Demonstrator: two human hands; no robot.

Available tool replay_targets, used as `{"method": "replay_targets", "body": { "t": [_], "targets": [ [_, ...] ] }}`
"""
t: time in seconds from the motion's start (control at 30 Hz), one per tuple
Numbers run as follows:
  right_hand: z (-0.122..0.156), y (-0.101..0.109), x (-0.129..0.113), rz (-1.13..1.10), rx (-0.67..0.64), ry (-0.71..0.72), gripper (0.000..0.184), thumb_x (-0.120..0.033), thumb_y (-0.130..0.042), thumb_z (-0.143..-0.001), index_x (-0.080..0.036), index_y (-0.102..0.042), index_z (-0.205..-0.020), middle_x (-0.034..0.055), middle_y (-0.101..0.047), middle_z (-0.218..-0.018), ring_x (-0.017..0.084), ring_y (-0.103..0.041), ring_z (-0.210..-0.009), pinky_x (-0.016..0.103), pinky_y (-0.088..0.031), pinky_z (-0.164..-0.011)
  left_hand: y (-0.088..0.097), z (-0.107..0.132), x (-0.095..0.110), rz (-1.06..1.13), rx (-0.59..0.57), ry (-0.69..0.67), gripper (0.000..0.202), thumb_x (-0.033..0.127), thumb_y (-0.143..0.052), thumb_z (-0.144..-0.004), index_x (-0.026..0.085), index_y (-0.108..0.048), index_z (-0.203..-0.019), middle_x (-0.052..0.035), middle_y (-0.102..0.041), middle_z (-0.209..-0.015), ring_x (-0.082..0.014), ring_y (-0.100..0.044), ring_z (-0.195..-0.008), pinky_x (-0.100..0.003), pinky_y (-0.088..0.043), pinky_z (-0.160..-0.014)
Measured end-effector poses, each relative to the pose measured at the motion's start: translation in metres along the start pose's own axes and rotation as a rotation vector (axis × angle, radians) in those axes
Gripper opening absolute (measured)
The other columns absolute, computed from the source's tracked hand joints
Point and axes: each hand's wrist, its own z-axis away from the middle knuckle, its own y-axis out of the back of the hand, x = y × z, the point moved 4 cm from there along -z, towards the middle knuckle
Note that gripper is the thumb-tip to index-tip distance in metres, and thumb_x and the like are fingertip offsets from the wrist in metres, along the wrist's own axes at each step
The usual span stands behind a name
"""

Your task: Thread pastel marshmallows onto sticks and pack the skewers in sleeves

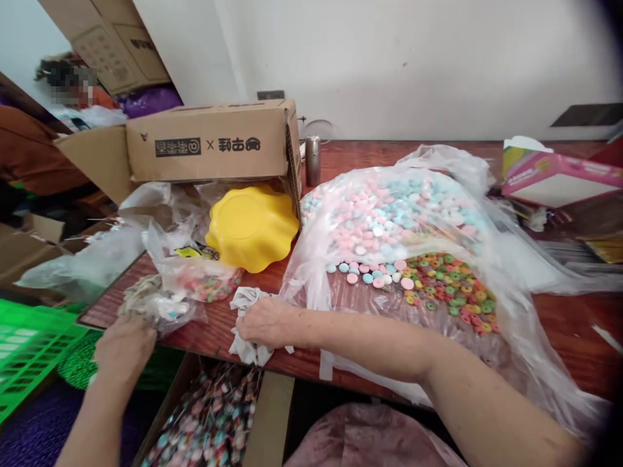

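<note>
Far left, beside the left hand: green lattice basket [48, 329]. Left hand [125, 345], back upward, at the table's edge, touching a bunched beige cloth [141, 293]; fingertips hidden, so cannot tell whether it pinches or merely rests. Just right of that grip, a clear bag [170, 308], contents blurred. Beyond it, a bag of coloured rings [207, 282]. Below and between both hands, an open carton [272, 412] full of small multicoloured pieces [209, 415]. Beyond the right hand, slightly to its left, a yellow wavy-edged dish [253, 227]; behind the dish, a cardboard box [209, 143]. Right hand [267, 323] closes firmly round a crumpled pale cloth [250, 353], folds bulging above and below the fist, on the tabletop. Right of this grip, clear plastic [523, 256] with pastel discs [389, 207] heaped farther off, small ring-shaped pieces [452, 285] nearer. Farthest right, well apart from both hands: pink carton [559, 172].
</note>
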Motion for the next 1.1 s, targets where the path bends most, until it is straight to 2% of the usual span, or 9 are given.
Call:
{"method": "replay_targets", "body": {
  "t": [0.17, 0.27, 0.37, 0.47, 0.53, 0.77, 0.9, 1.0, 1.1],
  "targets": [
    [0.045, 0.058, -0.01, 0.182, 0.168, 0.011, 0.036, -0.015, -0.043, -0.099, -0.024, -0.054, -0.132, 0.0076, -0.066, -0.119, 0.017, -0.065, -0.086, 0.026, -0.049, -0.064, 0.025, -0.006, -0.018, -0.092, -0.084, 0.238, 0.031, 0.051, -0.053, -0.083, 0.022, -0.058, -0.075, -0.0013, -0.052, -0.071, -0.0201, -0.049, -0.071, -0.029, -0.039, -0.067],
    [0.095, 0.084, -0.002, 0.234, 0.309, -0.004, 0.049, -0.008, -0.043, -0.094, -0.022, -0.046, -0.141, 0.0142, -0.06, -0.129, 0.023, -0.063, -0.102, 0.031, -0.052, -0.075, 0.052, 0.026, 0.01, 0.034, 0.324, 0.195, 0.033, 0.048, -0.054, -0.087, 0.018, -0.059, -0.099, -0.0058, -0.06, -0.091, -0.0232, -0.056, -0.089, -0.034, -0.046, -0.079],
    [0.159, 0.089, 0.033, 0.237, 0.365, -0.274, 0.05, -0.006, -0.045, -0.09, -0.02, -0.052, -0.138, 0.0183, -0.055, -0.136, 0.025, -0.064, -0.102, 0.036, -0.053, -0.078, 0.063, 0.078, 0.081, 0.252, 0.564, -0.022, 0.033, 0.038, -0.053, -0.089, 0.014, -0.057, -0.111, -0.0105, -0.063, -0.1, -0.0218, -0.059, -0.084, -0.036, -0.051, -0.078],
    [0.229, 0.076, 0.059, 0.247, 0.331, -0.507, 0.038, -0.02, -0.045, -0.095, -0.015, -0.06, -0.13, 0.0212, -0.057, -0.13, 0.025, -0.067, -0.083, 0.035, -0.053, -0.064, 0.044, 0.115, 0.175, 0.289, 0.255, -0.537, 0.031, 0.036, -0.055, -0.092, 0.019, -0.06, -0.118, -0.0107, -0.064, -0.115, -0.0238, -0.06, -0.103, -0.036, -0.051, -0.09],
    [0.275, 0.065, 0.054, 0.196, 0.315, -0.569, 0.038, -0.02, -0.04, -0.097, -0.016, -0.062, -0.128, 0.0185, -0.06, -0.125, 0.023, -0.068, -0.083, 0.034, -0.055, -0.065, 0.027, 0.121, 0.209, 0.148, 0.091, -0.579, 0.03, 0.032, -0.058, -0.089, 0.021, -0.065, -0.116, -0.0118, -0.063, -0.122, -0.0277, -0.058, -0.109, -0.038, -0.052, -0.088],
    [0.386, 0.032, 0.0, -0.025, 0.383, -0.731, 0.033, -0.022, -0.045, -0.097, -0.025, -0.065, -0.124, 0.0114, -0.063, -0.129, 0.023, -0.067, -0.109, 0.037, -0.059, -0.086, -0.001, 0.078, 0.206, 0.014, -0.031, -0.455, 0.027, 0.03, -0.046, -0.091, 0.018, -0.068, -0.08, -0.0103, -0.066, -0.092, -0.0264, -0.063, -0.097, -0.037, -0.052, -0.086],
    [0.412, 0.032, 0.005, -0.076, 0.472, -0.782, 0.028, -0.023, -0.048, -0.098, -0.023, -0.067, -0.119, 0.0113, -0.066, -0.123, 0.022, -0.067, -0.109, 0.038, -0.058, -0.091, 0.053, 0.093, 0.213, 0.154, 0.191, -0.449, 0.038, 0.04, -0.054, -0.089, 0.015, -0.063, -0.116, -0.0159, -0.062, -0.115, -0.0342, -0.056, -0.114, -0.047, -0.051, -0.093],
    [0.399, 0.044, 0.004, -0.07, 0.528, -0.78, 0.027, -0.021, -0.047, -0.098, -0.021, -0.069, -0.113, 0.0125, -0.067, -0.12, 0.023, -0.068, -0.108, 0.039, -0.058, -0.09, 0.09, 0.128, 0.257, 0.504, 0.333, -0.621, 0.031, 0.031, -0.056, -0.091, 0.019, -0.061, -0.12, -0.0128, -0.063, -0.12, -0.0277, -0.06, -0.113, -0.041, -0.053, -0.093],
    [0.367, 0.061, -0.008, -0.103, 0.55, -0.713, 0.029, -0.015, -0.044, -0.097, -0.021, -0.068, -0.114, 0.0109, -0.067, -0.121, 0.02, -0.066, -0.109, 0.035, -0.057, -0.091, 0.082, 0.164, 0.326, 0.7, 0.096, -1.011, 0.023, 0.022, -0.054, -0.093, 0.022, -0.065, -0.113, -0.0079, -0.068, -0.11, -0.0202, -0.066, -0.102, -0.033, -0.055, -0.089]
  ]
}}
